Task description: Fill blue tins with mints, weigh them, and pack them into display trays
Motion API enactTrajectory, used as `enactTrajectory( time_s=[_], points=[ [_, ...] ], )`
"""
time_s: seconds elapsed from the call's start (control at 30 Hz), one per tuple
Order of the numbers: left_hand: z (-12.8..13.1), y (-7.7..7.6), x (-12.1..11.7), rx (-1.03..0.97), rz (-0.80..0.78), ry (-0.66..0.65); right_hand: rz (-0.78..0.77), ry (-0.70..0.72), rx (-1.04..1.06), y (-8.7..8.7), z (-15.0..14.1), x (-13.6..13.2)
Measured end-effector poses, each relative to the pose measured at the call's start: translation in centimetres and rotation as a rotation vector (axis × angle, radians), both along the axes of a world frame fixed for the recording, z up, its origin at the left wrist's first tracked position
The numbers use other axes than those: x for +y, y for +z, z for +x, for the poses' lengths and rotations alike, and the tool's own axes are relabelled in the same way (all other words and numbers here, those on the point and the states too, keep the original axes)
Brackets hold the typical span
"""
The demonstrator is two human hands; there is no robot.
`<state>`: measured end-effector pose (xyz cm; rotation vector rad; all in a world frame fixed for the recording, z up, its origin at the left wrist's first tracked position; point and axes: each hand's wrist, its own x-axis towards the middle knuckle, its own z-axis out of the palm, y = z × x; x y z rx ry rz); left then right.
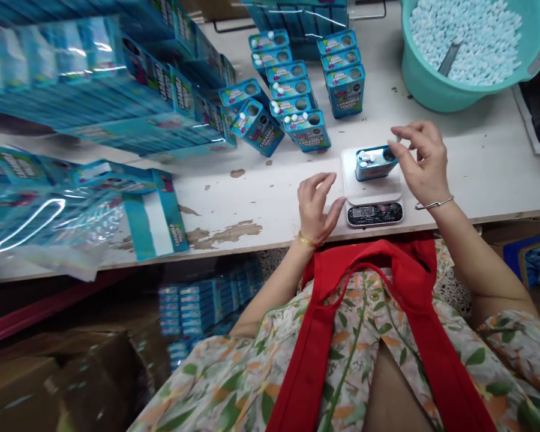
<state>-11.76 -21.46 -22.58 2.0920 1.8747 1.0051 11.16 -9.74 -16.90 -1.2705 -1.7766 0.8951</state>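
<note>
A small white kitchen scale (350,191) lies near the table's front edge, digits showing on its dark display. On its platform stands a blue candy tin (374,171), with several white candies on its top beside a round dark opening. Above the right end of that tin, my right hand (420,159) pinches a small white candy (398,139) between thumb and forefinger. My left hand (317,207) hovers at the scale's left side, fingers curved and apart, holding nothing. Behind the scale, rows of blue tins (312,137) stand upright, several with loose candies on top.
At the back right is a turquoise tub (425,93) of white candies (472,48), with a grey utensil handle (450,57) sticking out. Stacked blue boxes (117,102) fill the left side. Clear plastic wrapping (67,234) covers boxes at front left. More blue packs (198,309) sit below the table.
</note>
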Motion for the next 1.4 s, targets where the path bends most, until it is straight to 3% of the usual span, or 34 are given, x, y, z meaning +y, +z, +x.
enactTrajectory(
  time_s=[0.13,0.3,0.53,0.67,0.77,0.87,1.0,1.13,1.27,1.4],
  points=[
    [1.3,2.2,3.5,0.123,-0.026,-0.1,-0.073,-0.039,0.157,-2.3,0.3,-0.6],
    [2.3,3.1,5.2,0.173,-0.095,-0.195,-0.175,-0.037,0.3,-4.7,0.2,-1.8],
    [5.2,3.6,6.8,0.211,-0.115,-0.265,-0.154,-0.018,0.348,-5.4,-0.3,-2.6],
    [5.4,3.8,7.5,0.212,-0.111,-0.266,-0.163,-0.013,0.347,-5.8,0.2,-2.3],
    [4.8,4.1,7.7,0.222,-0.103,-0.261,-0.129,-0.078,0.282,-6.9,1.5,0.2],
    [4.5,4.3,8.0,0.24,-0.113,-0.298,-0.057,-0.123,0.11,-8.7,2.9,4.6],
    [4.6,4.7,8.3,0.249,-0.12,-0.299,-0.05,0.07,-0.129,-11.3,3.1,9.8],
    [3.9,4.3,8.3,0.266,-0.084,-0.264,-0.052,0.194,-0.243,-12.9,2.2,11.9],
    [3.1,3.3,8.8,0.272,-0.068,-0.311,-0.025,0.101,-0.131,-12.8,2.1,12.0],
    [3.0,2.8,9.7,0.185,-0.035,-0.3,0.033,0.058,0.17,-9.0,1.8,9.1]
  ],
)
